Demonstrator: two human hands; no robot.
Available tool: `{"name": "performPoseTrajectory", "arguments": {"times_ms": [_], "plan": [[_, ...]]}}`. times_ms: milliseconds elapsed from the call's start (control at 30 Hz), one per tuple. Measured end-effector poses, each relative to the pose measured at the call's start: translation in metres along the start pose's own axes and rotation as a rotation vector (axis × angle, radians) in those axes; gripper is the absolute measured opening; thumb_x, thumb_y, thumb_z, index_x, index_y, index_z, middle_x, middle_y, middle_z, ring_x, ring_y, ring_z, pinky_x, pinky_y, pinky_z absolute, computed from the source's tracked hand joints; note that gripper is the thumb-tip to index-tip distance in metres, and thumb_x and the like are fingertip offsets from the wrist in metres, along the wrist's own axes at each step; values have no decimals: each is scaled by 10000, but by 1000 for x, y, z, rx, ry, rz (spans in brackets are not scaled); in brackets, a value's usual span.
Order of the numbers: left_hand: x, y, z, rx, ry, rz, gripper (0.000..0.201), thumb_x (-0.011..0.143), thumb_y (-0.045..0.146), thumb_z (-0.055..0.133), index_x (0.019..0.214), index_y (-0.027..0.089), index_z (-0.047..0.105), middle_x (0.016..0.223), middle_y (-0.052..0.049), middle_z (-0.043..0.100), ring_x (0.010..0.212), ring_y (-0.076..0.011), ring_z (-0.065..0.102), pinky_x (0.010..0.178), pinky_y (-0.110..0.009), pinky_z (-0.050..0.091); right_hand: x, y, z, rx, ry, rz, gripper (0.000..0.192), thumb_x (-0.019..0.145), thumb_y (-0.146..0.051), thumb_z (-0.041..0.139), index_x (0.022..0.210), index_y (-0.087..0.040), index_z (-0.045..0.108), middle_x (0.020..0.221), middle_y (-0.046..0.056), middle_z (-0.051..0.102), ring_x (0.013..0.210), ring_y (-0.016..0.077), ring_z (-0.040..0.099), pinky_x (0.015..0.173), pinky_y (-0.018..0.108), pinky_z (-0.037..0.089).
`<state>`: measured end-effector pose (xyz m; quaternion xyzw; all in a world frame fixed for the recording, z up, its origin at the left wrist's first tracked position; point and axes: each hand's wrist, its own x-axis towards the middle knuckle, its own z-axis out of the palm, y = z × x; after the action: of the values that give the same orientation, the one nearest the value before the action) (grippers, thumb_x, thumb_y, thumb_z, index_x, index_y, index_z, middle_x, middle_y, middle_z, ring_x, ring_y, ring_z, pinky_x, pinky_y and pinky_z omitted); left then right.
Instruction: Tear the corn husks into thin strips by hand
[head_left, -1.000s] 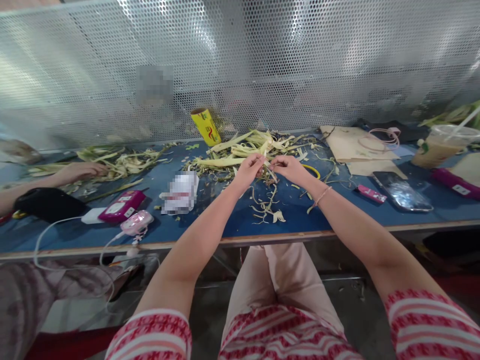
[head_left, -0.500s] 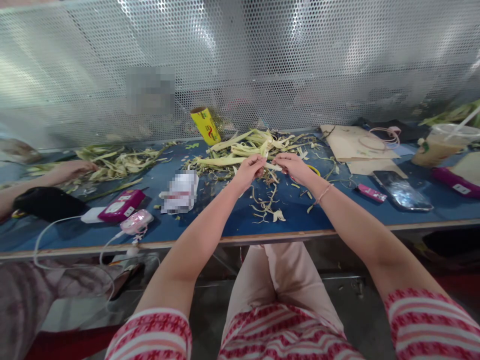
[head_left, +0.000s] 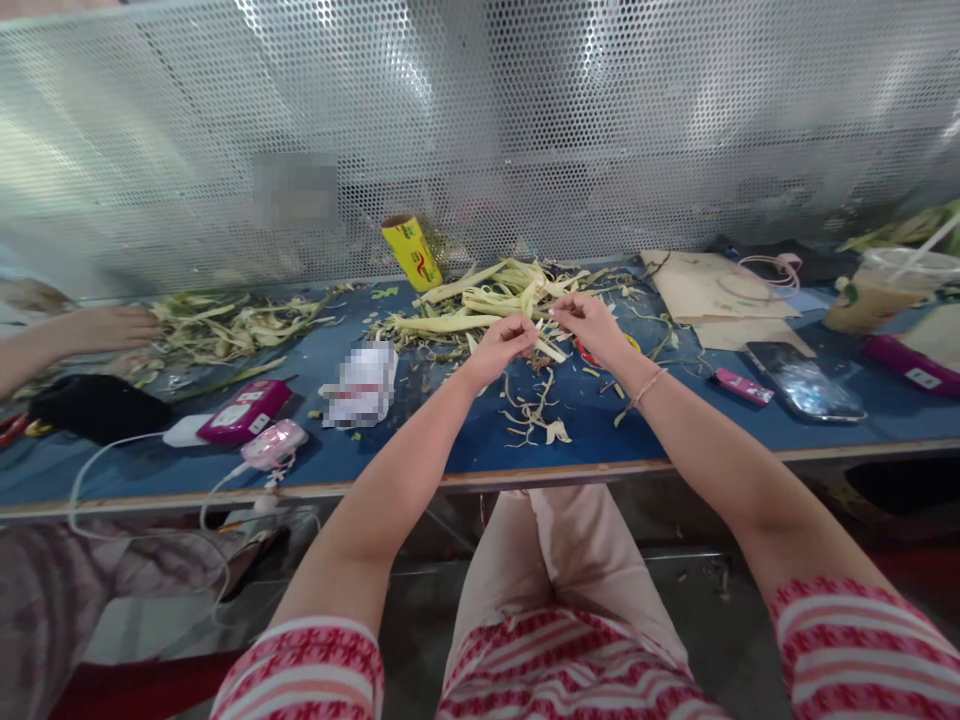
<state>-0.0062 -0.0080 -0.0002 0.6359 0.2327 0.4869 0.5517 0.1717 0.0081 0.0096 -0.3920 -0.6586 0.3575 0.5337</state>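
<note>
My left hand (head_left: 504,346) pinches a short pale leaf strip (head_left: 551,350) over the blue table (head_left: 450,440). My right hand (head_left: 592,325) is raised slightly beyond it, fingers pinched on the upper end of a thin strip. Both hands hover just in front of a pile of pale green leaf strips (head_left: 495,295). Loose trimmed scraps (head_left: 536,415) lie on the table below my hands. A yellow ring (head_left: 630,342) and something red show partly under my right hand.
A yellow roll (head_left: 411,252) leans on the perforated metal screen (head_left: 480,130). Brown paper (head_left: 705,290), a phone (head_left: 806,382), a pink item (head_left: 739,387) and a drink cup (head_left: 881,290) sit right. Left: power bank (head_left: 244,411), pink device (head_left: 274,445), another person's hand (head_left: 105,328) by a second leaf pile (head_left: 232,322).
My right hand has lifted and moved back from my left, drawing the strip apart. The other person's hand at left has lifted and drawn back toward the left edge.
</note>
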Motion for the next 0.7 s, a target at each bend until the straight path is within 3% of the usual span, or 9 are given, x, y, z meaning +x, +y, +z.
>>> {"name": "performPoseTrajectory", "arguments": {"times_ms": [100,200,333,533,700], "plan": [[-1,-1,-1,55,-12,15,363,656,428,790,593,151,563,545,37,457,539,-66,415,564,-224,352,-2,-4,1,188,-1,90,212,718,-309,691,842,-199,560,712,-30,549,594,91,505,616,267,447],[0,-2,0,72,-6,26,364,650,435,791,599,147,573,556,31,482,552,-67,443,567,-218,357,-5,-8,5,315,-17,138,297,695,-267,719,928,-218,542,903,-5,588,703,94,573,704,283,504],[2,0,3,3,95,-33,316,689,381,771,631,150,564,534,36,501,514,-59,452,532,-202,361,-8,-9,9,350,-37,148,426,630,-169,724,1001,-242,529,1107,12,570,840,111,602,773,286,522],[6,9,6,-174,351,-151,221,752,210,708,648,154,521,527,52,490,478,-48,457,511,-187,389,-7,-1,8,176,-125,213,190,731,-268,686,803,-206,521,849,5,604,827,153,630,702,284,512],[6,13,5,-218,404,-168,266,761,184,692,617,156,470,518,54,463,466,-41,445,490,-176,370,-4,5,7,-26,-178,111,170,740,-264,694,771,-197,540,700,-12,593,640,135,594,627,286,476]]}}
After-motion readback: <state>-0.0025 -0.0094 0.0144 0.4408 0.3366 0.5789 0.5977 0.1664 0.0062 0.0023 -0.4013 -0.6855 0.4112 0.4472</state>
